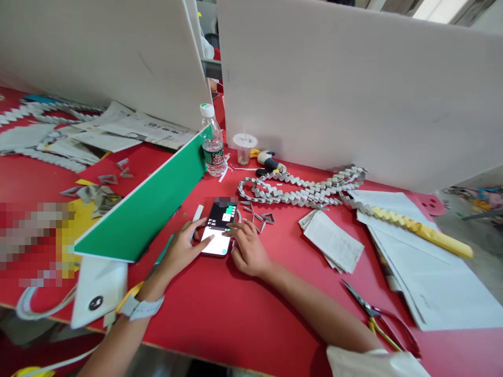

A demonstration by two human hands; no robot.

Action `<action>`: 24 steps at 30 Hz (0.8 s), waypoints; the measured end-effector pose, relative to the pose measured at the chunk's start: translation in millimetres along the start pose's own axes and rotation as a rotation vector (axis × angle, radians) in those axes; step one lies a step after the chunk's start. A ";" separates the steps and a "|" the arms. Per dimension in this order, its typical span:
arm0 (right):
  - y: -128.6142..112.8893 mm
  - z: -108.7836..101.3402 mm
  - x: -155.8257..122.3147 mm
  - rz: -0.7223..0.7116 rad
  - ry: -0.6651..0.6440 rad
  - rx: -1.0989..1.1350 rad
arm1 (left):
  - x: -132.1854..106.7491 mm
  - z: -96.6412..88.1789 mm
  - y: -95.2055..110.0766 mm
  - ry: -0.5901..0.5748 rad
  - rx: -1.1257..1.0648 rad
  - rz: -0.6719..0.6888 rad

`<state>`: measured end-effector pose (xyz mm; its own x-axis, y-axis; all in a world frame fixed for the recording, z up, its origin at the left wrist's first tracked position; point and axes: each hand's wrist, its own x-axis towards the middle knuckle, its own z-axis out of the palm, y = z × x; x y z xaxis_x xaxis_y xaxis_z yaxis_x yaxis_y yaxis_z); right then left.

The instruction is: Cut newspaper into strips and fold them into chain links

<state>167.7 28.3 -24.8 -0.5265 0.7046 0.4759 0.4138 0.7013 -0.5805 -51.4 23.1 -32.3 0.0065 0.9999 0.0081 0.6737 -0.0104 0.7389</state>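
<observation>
A smartphone (pixel 217 242) with a lit screen lies on the red table between my hands. My left hand (pixel 185 245) grips its left edge, with the thumb reaching over the lower screen. From the other side, my right hand (pixel 249 248) rests at the right edge. Its fingers are bent and apart, and one fingertip reaches over the screen. Just beyond the phone are several small folded paper pieces (pixel 268 217). Behind them lies a long zigzag paper chain (pixel 310 196) with a yellow end (pixel 424 233).
A green divider (pixel 149 204) stands left of the phone. A water bottle (pixel 213 152) and a lidded cup (pixel 244 152) are behind it. On the right are paper strips (pixel 334 241), white sheets (pixel 436 272) and a red-and-yellow-handled cutting or gripping tool (pixel 369 309). White panels (pixel 353 89) close off the back.
</observation>
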 end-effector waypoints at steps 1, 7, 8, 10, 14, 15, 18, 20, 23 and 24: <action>0.1 0.0 -0.2 0.000 0.004 0.003 | -0.1 -0.2 -1.1 -0.008 -0.024 -0.001; 1.0 1.0 -0.1 -0.022 -0.007 0.005 | 0.2 -0.7 -3.5 -0.021 -0.161 -0.032; 1.0 1.0 -0.1 -0.021 -0.014 0.007 | 0.6 -0.5 -2.6 -0.014 -0.188 -0.045; 0.9 0.8 -0.1 -0.010 -0.011 0.018 | 1.7 0.3 -1.0 0.004 -0.248 -0.071; 0.3 0.2 -0.8 0.016 0.030 0.031 | 5.4 2.8 -0.9 0.041 -0.269 -0.093; 0.2 0.2 -0.9 0.015 0.045 0.034 | 6.4 3.4 -1.2 0.049 -0.252 -0.095; 0.1 0.3 -1.4 0.007 0.075 0.045 | 8.2 4.2 -0.9 0.068 -0.196 -0.101; 0.3 0.5 -1.9 0.012 0.080 0.053 | 8.6 4.2 0.0 0.077 -0.176 -0.107; 0.9 1.2 -3.1 -0.003 0.079 0.065 | 8.4 4.0 0.6 0.082 -0.169 -0.101; 1.1 1.5 -3.5 -0.020 0.075 0.069 | 8.3 4.0 0.3 0.081 -0.169 -0.096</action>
<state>168.9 26.5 -28.1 -0.4757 0.6984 0.5347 0.3506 0.7081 -0.6129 -48.2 31.4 -34.7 -0.1160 0.9931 -0.0185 0.5347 0.0781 0.8414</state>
